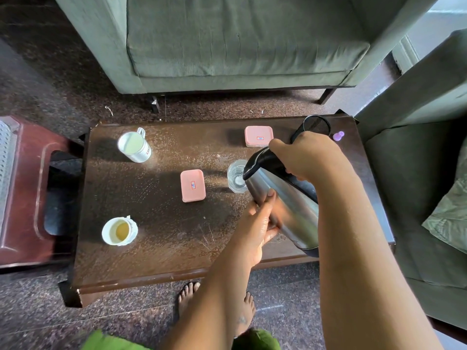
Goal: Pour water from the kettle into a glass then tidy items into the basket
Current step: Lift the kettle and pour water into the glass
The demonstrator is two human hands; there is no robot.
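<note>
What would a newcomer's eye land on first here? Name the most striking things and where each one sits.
First the steel kettle, tilted at the table's right side with its spout over the clear glass; the right hand grips its black handle and the left hand steadies its body. Next, two pink boxes, one at the table's middle and one at the far edge. On the left stand a metal mug and a white cup.
</note>
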